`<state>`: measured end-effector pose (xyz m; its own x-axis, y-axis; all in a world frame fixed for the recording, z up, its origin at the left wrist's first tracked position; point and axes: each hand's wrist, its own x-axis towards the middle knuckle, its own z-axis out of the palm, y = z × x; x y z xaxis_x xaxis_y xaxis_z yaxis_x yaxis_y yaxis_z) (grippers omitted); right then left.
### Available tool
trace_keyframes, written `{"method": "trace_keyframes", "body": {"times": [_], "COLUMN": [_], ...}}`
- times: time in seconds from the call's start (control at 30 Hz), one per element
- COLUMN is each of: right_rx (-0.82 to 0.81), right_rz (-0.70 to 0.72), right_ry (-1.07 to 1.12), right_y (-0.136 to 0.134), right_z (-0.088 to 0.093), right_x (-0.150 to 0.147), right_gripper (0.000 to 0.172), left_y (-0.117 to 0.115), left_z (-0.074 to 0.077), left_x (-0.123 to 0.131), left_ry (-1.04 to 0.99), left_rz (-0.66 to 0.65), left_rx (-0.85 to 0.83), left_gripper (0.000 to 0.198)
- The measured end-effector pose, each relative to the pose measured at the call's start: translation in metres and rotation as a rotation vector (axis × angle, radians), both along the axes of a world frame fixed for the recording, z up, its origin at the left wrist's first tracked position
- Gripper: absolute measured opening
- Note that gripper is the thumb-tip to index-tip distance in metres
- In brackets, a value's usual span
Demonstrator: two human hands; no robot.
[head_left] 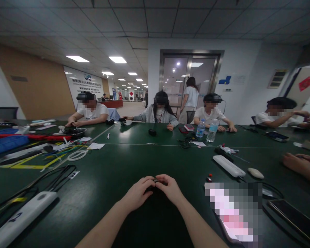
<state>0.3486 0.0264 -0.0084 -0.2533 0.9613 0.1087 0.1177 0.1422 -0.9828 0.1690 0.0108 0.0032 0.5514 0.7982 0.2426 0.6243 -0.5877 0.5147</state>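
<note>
A small dark piece (155,180) sits right between the fingertips (149,180) of both hands. It is mostly covered, so only a greyish-black sliver shows and its shape cannot be told. The left hand (137,195) pinches it from one side and the right hand (171,189) from the other. Each hand's fingers are bunched together with the tips meeting at the piece, held low over the green table (119,165). Just right of the fingers and slightly beyond them stands a tiny red-topped knob (209,177). Farther out that way lie a white strip (228,166) and a pale oval pebble (255,173), and nearer the wearer on the same side lies a dark phone (294,218). Well left of the fingers and nearer the wearer lies a second white strip (20,217), with black cables (54,175) beyond it. Farther out are a white coil (77,155) and a blue tray (5,144). Far beyond the fingers stand two bottles (206,130), in front of people seated along the table's far side. Another person's hand (299,165) rests at the right edge.
</note>
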Motion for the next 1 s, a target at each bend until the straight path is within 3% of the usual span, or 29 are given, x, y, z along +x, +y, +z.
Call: {"method": "trace_keyframes", "body": {"times": [0.33, 0.47, 0.63, 0.83, 0.9, 1.0], "right_rx": [-0.006, -0.028, -0.071, -0.117, -0.109, -0.092], "right_rz": [0.042, -0.001, -0.021, -0.023, -0.028, -0.034], "right_ry": [0.020, -0.046, -0.074, -0.104, -0.108, -0.106], "right_y": [0.003, 0.007, 0.007, 0.001, 0.000, 0.000], "right_z": [-0.002, -0.005, -0.003, 0.007, 0.008, 0.007], "right_x": [0.001, 0.005, 0.012, 0.012, 0.011, 0.010], "right_gripper": [0.034, 0.037, 0.036, 0.033, 0.032, 0.030], "left_y": [0.000, -0.003, -0.008, -0.019, -0.024, -0.029], "left_z": [0.000, 0.005, 0.008, -0.016, -0.021, -0.017], "left_x": [-0.002, -0.016, -0.080, -0.194, -0.213, -0.213], "left_ry": [-0.026, -0.034, -0.043, -0.114, -0.148, -0.175], "left_rz": [0.018, 0.062, 0.223, 0.510, 0.577, 0.627], "left_rx": [-0.028, -0.075, -0.126, -0.080, -0.055, -0.047], "left_gripper": [0.021, 0.021, 0.021, 0.029, 0.033, 0.036]}}
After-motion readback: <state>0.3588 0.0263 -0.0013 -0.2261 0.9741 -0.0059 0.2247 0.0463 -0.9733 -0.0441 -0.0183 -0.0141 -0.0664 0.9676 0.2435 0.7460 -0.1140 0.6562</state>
